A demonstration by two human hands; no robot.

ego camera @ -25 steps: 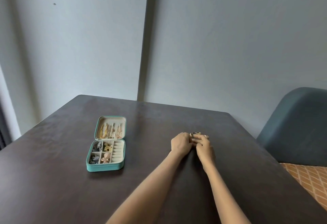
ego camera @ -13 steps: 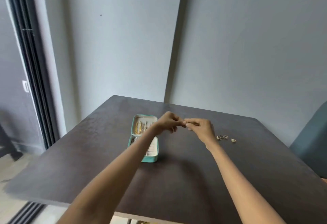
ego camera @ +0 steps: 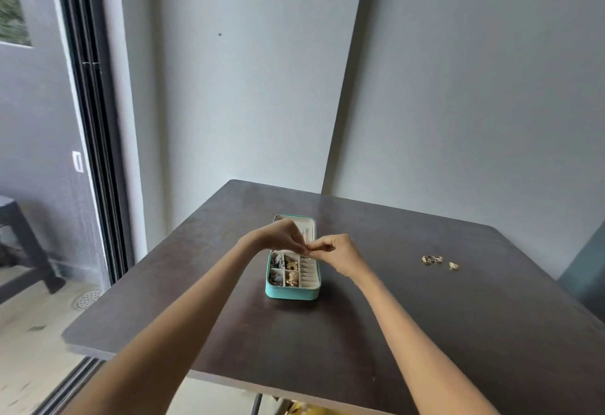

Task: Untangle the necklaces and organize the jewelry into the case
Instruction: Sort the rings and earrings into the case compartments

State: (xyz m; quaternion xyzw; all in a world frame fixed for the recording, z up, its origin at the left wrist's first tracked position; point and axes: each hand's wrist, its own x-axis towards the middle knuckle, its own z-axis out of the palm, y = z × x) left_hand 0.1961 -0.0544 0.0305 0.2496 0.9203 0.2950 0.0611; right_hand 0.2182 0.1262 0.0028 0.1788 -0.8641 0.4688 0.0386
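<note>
- Grey walls meet in a corner behind a dark brown table (ego camera: 425,332), and a dark sliding-door frame (ego camera: 95,152) stands well to the left of the table.
- On the table lies an open teal jewelry case (ego camera: 292,293), which serves as the landmark for everything else.
- Its lid (ego camera: 309,228) lies open flat on the far side of the case, with a cream lining and some thin gold pieces on it, partly hidden by the hands.
- Inside the case, the left compartments hold small gold and bluish pieces (ego camera: 284,272); what each one is cannot be told at this size.
- On the right side of the case runs a column of cream ring slots (ego camera: 309,272).
- Left hand (ego camera: 281,237) hovers above the far half of the case, fingers curled, fingertips pinched together.
- Right hand (ego camera: 334,251) hovers just right of the case's far end, fingers likewise curled and pinched.
- Both hands meet fingertip to fingertip over the case, pinching something tiny between them; the item itself is too small to make out.
- Well to the right of the case, a small cluster of gold rings (ego camera: 432,259) lies on the table, with one more small gold piece (ego camera: 453,265) just beside them.
- Far to the right of the case, at the picture's edge, a blue-grey chair (ego camera: 586,270) shows.
- Left of the case, beyond the table's edge, pale flooring with a round floor drain (ego camera: 86,298) is visible.
</note>
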